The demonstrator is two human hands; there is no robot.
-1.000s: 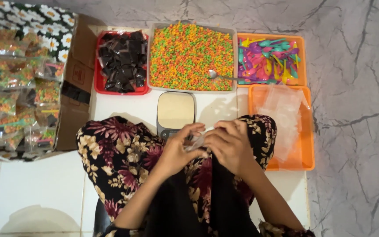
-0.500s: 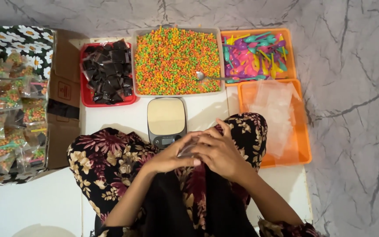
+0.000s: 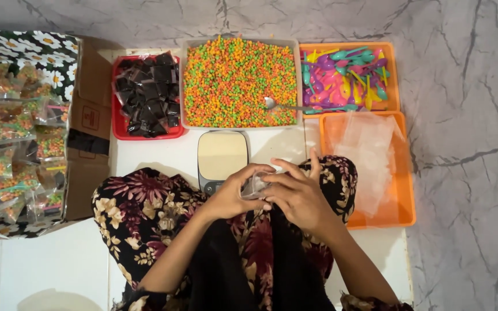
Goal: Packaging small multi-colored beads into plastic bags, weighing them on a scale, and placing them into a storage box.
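- Holding a small clear plastic bag (image 3: 256, 185) between both hands above the lap, just on the near side of the small digital kitchen scale with a pale platform (image 3: 221, 156).
- Change since half a second ago: the hands, then folded closely over one another with the bag hidden, have parted a little, and the bag now shows between the fingertips; judged, the bag is being worked open at its mouth.
- Left hand (image 3: 233, 196): fingers curled, thumb and forefinger pinching the bag's left edge.
- Right hand (image 3: 296, 194): fingers loosely spread, tips pressed on the bag's right edge.
- Beyond the fingers: grey tray of orange and green pellets (image 3: 239, 80) with a metal spoon (image 3: 272, 103) lying in it.
- Right of the fingers: orange tray of clear bags (image 3: 370, 164); farther off, orange tray of coloured plastic spoons (image 3: 347, 78).
- Left, beyond the fingers: red tray of black sachets (image 3: 146, 95).
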